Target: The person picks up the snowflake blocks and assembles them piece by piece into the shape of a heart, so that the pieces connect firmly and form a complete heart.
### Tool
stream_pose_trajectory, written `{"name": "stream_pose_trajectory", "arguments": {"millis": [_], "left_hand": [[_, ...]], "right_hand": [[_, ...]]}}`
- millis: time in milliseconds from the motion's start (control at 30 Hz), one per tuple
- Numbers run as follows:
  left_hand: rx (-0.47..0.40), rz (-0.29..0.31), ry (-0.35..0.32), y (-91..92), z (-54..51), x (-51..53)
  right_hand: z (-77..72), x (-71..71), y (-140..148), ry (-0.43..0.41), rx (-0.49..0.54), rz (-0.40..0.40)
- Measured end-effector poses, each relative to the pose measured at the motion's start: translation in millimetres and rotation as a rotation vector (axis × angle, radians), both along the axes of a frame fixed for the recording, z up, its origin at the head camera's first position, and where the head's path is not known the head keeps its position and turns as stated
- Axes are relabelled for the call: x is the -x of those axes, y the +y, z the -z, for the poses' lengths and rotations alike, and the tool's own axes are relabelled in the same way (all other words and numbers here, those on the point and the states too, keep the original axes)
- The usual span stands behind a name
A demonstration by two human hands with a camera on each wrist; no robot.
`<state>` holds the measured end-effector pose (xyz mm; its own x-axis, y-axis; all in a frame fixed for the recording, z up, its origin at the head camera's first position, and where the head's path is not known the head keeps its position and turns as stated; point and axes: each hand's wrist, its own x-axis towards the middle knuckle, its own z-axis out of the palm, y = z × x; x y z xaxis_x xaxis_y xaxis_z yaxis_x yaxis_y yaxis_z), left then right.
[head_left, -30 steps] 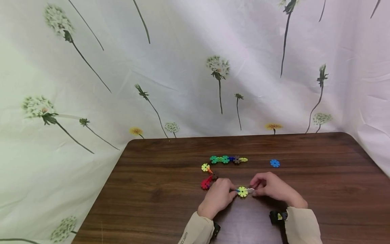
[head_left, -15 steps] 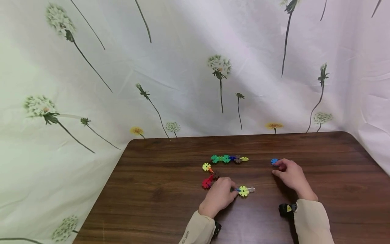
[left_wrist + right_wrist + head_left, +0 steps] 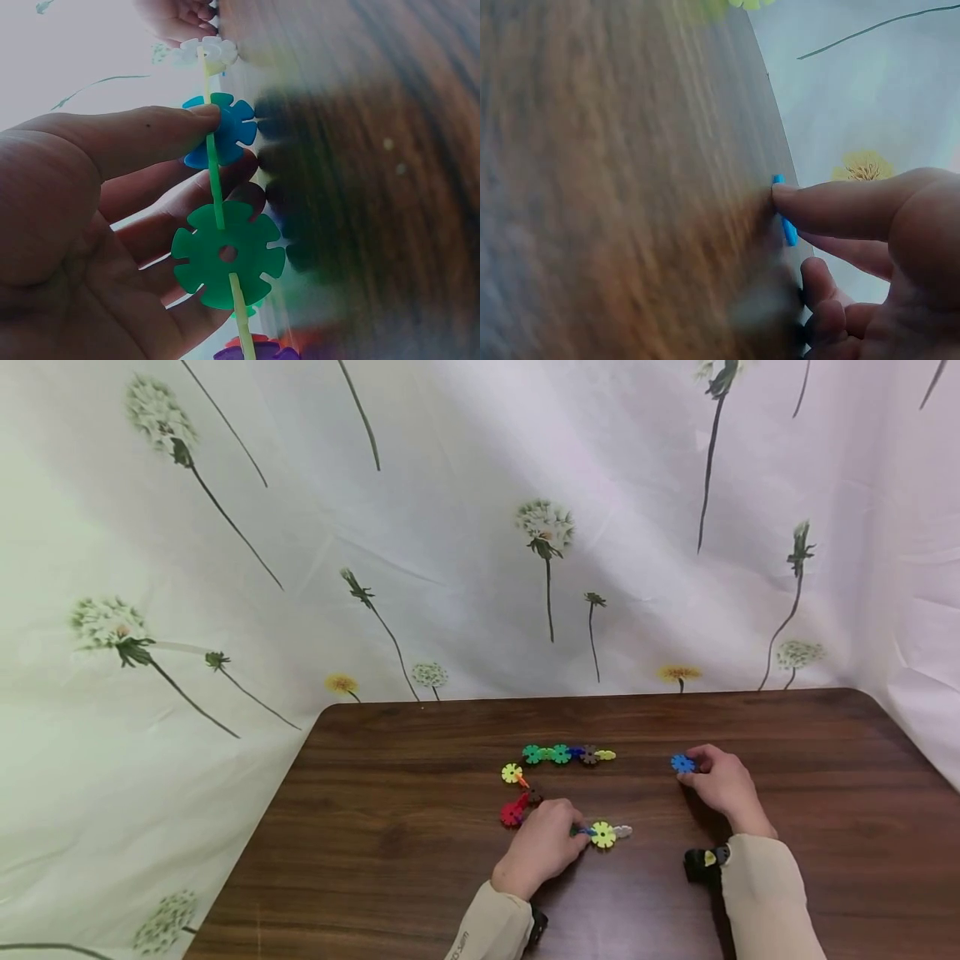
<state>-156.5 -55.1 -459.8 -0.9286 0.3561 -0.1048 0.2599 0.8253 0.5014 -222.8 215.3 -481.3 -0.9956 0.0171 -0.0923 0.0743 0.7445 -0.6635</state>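
In the head view, a chain of slotted plastic snowflake discs winds over the wooden table (image 3: 375, 810). My left hand (image 3: 546, 843) pinches a blue disc (image 3: 238, 129) within that chain between thumb and fingers. Beyond the fingertips follow a yellow disc (image 3: 603, 835) and a white disc (image 3: 622, 832) at the chain's end. A larger-looking green disc (image 3: 259, 236) lies against the left fingers in the left wrist view. To the right, my right hand (image 3: 726, 787) grips a separate blue disc (image 3: 682, 763) by its edge, seen edge-on in the right wrist view.
The chain's far stretch runs through green discs (image 3: 561, 754) to a yellow disc (image 3: 607, 755) at the back. A red disc (image 3: 512, 814) sits left of my left hand. A white flower-printed curtain (image 3: 465, 527) hangs behind the table's rear edge.
My right hand has left the white disc, reached back and right, and taken hold of the loose blue disc. The left hand stays in place on the chain.
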Motion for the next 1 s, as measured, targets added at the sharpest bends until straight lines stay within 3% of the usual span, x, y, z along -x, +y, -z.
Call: {"name": "stream_pose_trajectory", "arguments": {"millis": [433,800,1000], "left_hand": [[0.008,0.008,0.024,0.1,-0.3,-0.4],[0.018,0.012,0.017,0.2,-0.9,0.0],[0.020,0.014,0.027,0.0,0.1,0.2]], "right_hand": [[-10.1,5.6,3,-0.081,0.014,-0.022],[-7.4,-5.8,-1,-0.018,-0.010,-0.069],[-0.4,-8.6,1,0.003,0.043,-0.055]]}}
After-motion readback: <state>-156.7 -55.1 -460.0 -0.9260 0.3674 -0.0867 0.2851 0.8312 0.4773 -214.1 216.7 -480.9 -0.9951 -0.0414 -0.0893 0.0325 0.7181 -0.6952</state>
